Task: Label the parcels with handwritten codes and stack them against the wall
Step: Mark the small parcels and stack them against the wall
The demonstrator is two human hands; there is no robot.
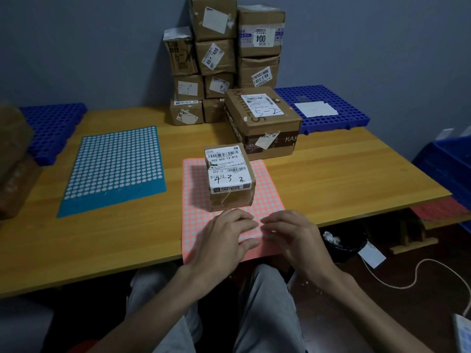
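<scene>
A small brown parcel (230, 175) stands on a pink sheet of round stickers (267, 184); its white label bears the handwritten "4-3". Behind it a larger brown box (262, 121) carries "5-2" on its label. Several labelled parcels are stacked against the grey wall (224, 59). My left hand (224, 238) and my right hand (290, 233) lie flat on the pink sheet just in front of the small parcel, fingertips nearly meeting at the sheet's dots. Neither hand holds a pen or a parcel that I can see.
A blue sticker sheet (114, 169) lies left on the wooden table (344, 174). Blue plastic grids sit at back left (51, 126) and back right (326, 110), the right one with white papers. More brown parcels (12, 159) at far left. A blue crate (448, 169) stands right.
</scene>
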